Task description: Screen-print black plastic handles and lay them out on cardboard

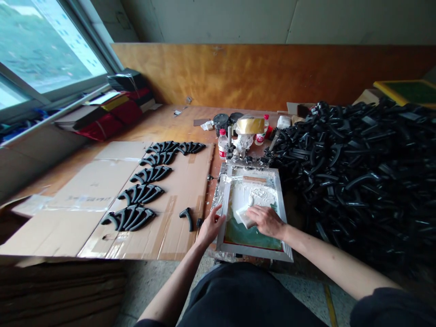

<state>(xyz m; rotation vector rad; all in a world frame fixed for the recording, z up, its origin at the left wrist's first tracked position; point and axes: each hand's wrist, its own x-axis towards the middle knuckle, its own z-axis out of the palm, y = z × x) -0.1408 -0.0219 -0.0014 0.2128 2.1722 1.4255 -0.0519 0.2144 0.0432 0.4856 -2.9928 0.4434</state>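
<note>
A screen-printing frame (285,213) with a metal border lies in front of me, thick white ink (264,196) spread over the upper part of its green mesh. My right hand (267,221) is closed on a pale, flat scraper (244,218), pressed against the mesh at the lower edge of the ink; the fingers partly cover it. My left hand (211,226) is beside the frame's left edge, fingers apart and holding nothing. Left of that hand, a single black curved plastic handle (187,219) rests on a cardboard sheet (170,245).
Rows of black curved handles (141,193) lie on the cardboard. A large heap of black parts (344,163) rises close on the right. Behind the frame are a clamp (250,161), a red-capped bottle (222,144), a tape roll (250,125) and a dark tub (221,122).
</note>
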